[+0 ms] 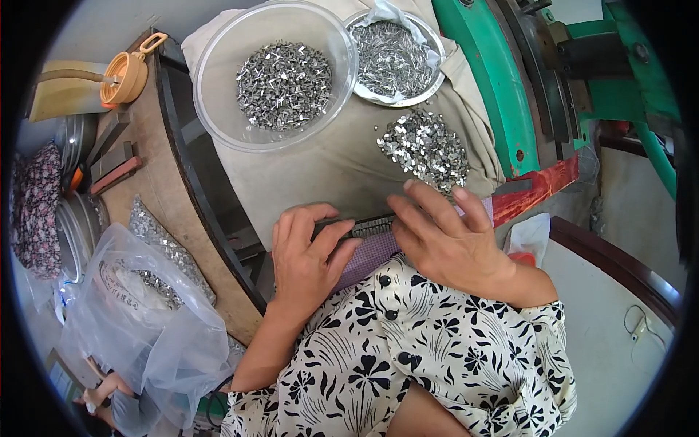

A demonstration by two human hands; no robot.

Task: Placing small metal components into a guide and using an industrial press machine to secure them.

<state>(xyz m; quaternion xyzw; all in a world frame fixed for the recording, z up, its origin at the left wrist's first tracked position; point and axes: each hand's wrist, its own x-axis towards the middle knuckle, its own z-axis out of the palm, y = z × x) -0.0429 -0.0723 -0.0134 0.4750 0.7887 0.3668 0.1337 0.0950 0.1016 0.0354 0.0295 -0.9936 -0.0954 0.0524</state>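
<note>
A narrow dark bar (373,226), with a row of small metal pieces along it, lies at the near edge of the cloth-covered worktop, just in front of my body. My left hand (306,251) grips its left end, fingers curled over the far side and thumb on the near side. My right hand (459,244) rests over the right end with fingers spread; whether its hidden undersides pinch anything does not show. Just beyond its fingertips is a loose pile of small shiny flat metal pieces (426,148). Purple checked cloth (371,255) shows beneath the bar.
A clear plastic bowl (218,102) of short metal pieces stands at the back. Beside it is a round metal bowl (397,100) of slender metal pins. A green machine (491,80) borders the right. Plastic bags (167,349) and an orange cup (129,76) are at left.
</note>
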